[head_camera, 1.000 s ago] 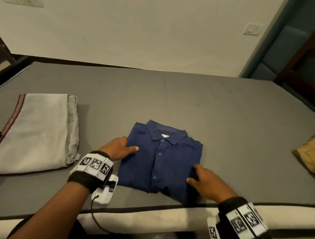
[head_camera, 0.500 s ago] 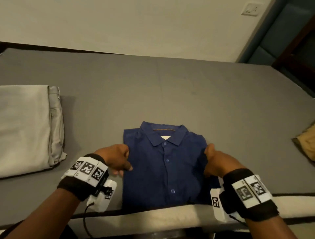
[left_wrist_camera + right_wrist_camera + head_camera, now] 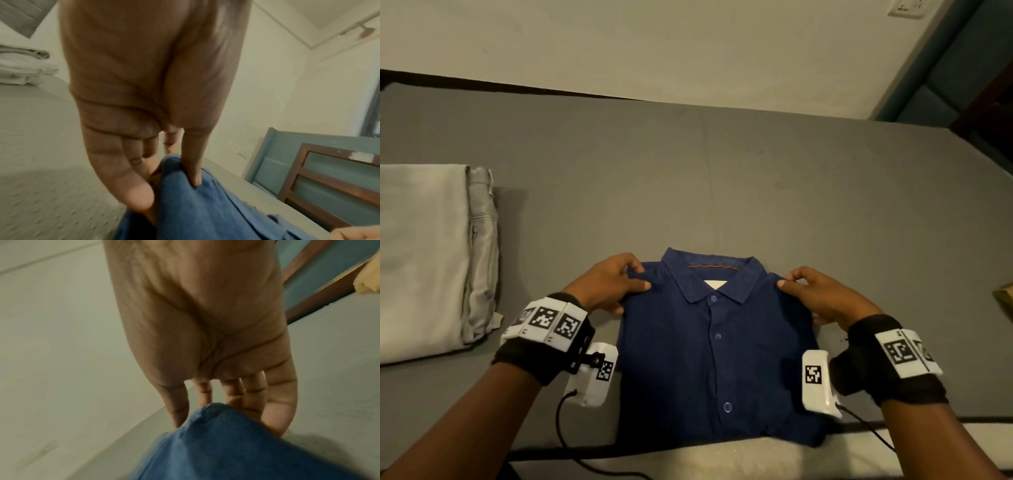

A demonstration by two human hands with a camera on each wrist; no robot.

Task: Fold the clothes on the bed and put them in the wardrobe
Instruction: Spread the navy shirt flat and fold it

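Note:
A folded navy blue shirt (image 3: pixel 717 349) lies collar-up near the front edge of the grey bed (image 3: pixel 722 178). My left hand (image 3: pixel 613 284) pinches the shirt's left shoulder, thumb on top and fingers underneath. My right hand (image 3: pixel 815 294) pinches the right shoulder the same way. In the left wrist view the thumb presses into the blue shirt (image 3: pixel 205 203) over the curled fingers of the left hand (image 3: pixel 174 177). The right wrist view has the blue shirt (image 3: pixel 226 447) bunched between thumb and fingers of the right hand (image 3: pixel 222 410).
A stack of folded grey and off-white clothes (image 3: pixel 431 257) sits at the left of the bed. A tan garment (image 3: pixel 1005 301) pokes in at the right edge. A white wall runs behind; a teal and wood headboard (image 3: pixel 962 85) stands at the far right.
Both hands slid from the shirt's sides up to its shoulders and pinched them. The shirt has been squared up and sits straight on the bed.

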